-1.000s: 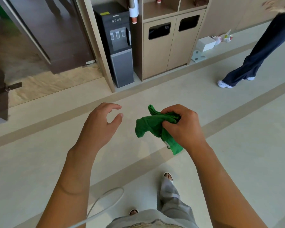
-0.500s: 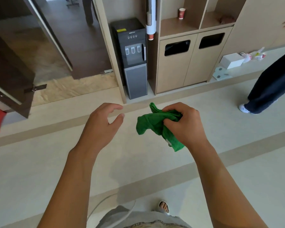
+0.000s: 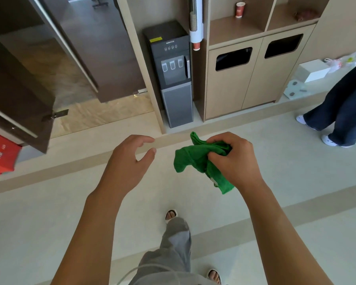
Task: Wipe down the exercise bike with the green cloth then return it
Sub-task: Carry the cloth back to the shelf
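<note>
Meanwhile view's nearer the water dispenser – right hand still bunches green cloth, left hand loose, empty – no bike in sight, prob still walking

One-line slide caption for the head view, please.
Right hand grips bunched green cloth; left hand open beside it.

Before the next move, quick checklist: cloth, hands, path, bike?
1. Cloth held: ok, right hand grips it, bunched.
2. Left hand free: ok, fingers loosely curled, holds nothing, apart from the cloth.
3. Bike in view: not ok, no bike in the frame, only a water dispenser and bin cabinet ahead.
4. Floor ahead: ok, bare up to the cabinet.
5. Bystander: not ok, standing close on the right.
6. Cloth clean or damp: cannot tell.
</note>
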